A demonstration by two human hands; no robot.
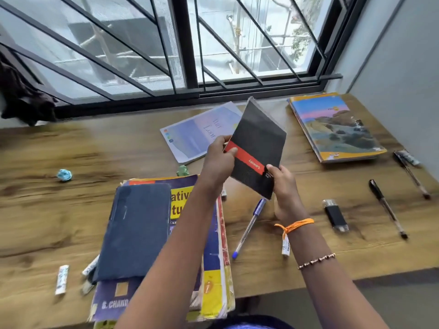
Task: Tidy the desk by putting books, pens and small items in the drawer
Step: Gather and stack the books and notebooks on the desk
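Observation:
A black notebook with a red band [257,141] is lifted above the wooden desk [71,210]. My left hand [219,162] grips its left edge and my right hand [285,191] pinches its lower corner. Below my left arm lies a stack of books [213,245] with a dark blue notebook [135,229] on top. A blue pen [248,227] lies between my arms. To the right are a black USB stick [335,216] and two black pens [387,207] [412,174]. No drawer is in view.
A pale booklet [192,136] and a landscape-cover book [335,127] lie near the window. A blue paper ball [64,175], a green paper ball [182,170] and a small white tube [61,279] sit on the desk. A grey wall stands at the right.

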